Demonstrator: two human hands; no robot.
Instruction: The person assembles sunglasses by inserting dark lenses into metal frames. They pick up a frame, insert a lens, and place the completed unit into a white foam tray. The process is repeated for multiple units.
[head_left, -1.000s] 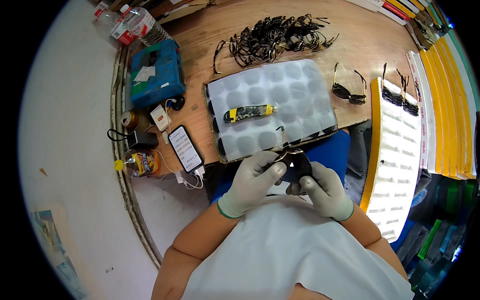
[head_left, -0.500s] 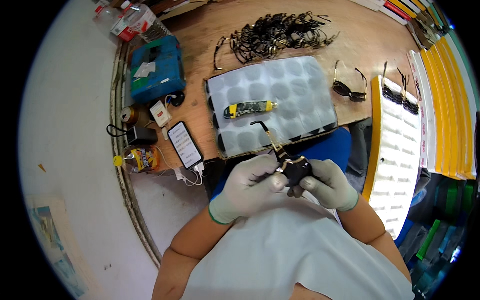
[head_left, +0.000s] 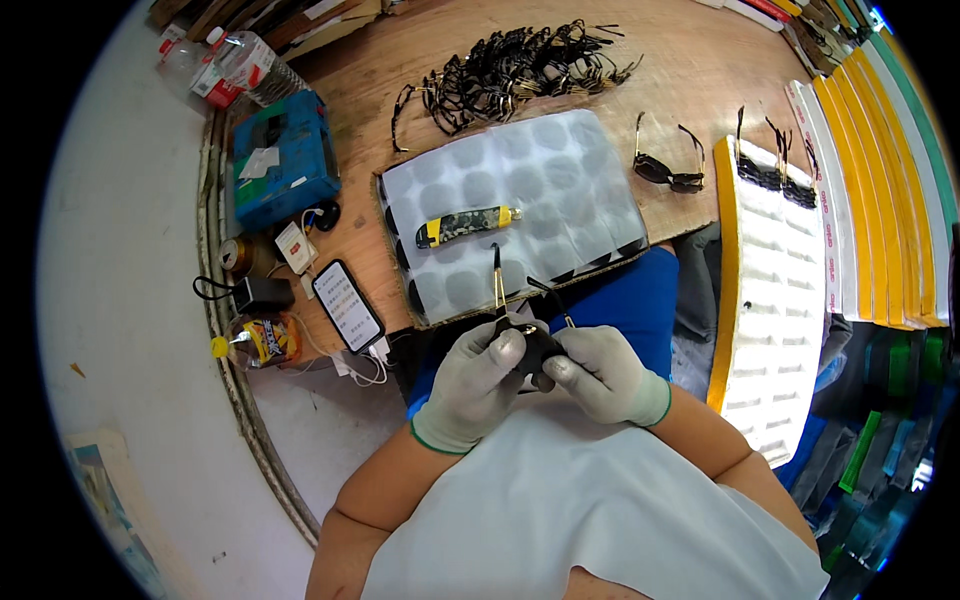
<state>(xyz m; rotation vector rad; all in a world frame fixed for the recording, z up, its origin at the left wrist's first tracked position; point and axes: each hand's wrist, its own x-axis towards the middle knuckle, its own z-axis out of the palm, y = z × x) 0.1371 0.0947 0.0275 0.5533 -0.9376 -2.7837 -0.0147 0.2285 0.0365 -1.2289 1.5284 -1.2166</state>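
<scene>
Both my hands wear pale grey gloves and hold a pair of dark sunglasses (head_left: 540, 350) close to my lap. My left hand (head_left: 474, 385) is closed on one side of the frame, thumb on top. My right hand (head_left: 607, 375) pinches the other side. The two gold-and-black temples stick up away from me; fingers partly cover the lenses. Just beyond lies a cardboard-edged pad (head_left: 570, 190) under thin white sheeting, round dark shapes showing through. On it rests a yellow and camouflage-patterned tool (head_left: 468, 227), perhaps a utility knife.
Beyond the pad is a heap of glasses (head_left: 510, 80). Sunglasses (head_left: 670, 178) stand right of it. A white slotted tray (head_left: 765, 300) holds several more, beside stacked yellow-edged trays (head_left: 870, 190). On the left are a phone (head_left: 348, 306), a blue box (head_left: 285, 165) and plastic bottles (head_left: 250, 68).
The sunglasses have turned in my hands, so both temples now point away from me. My hands have come closer together, and the whole view has shifted slightly.
</scene>
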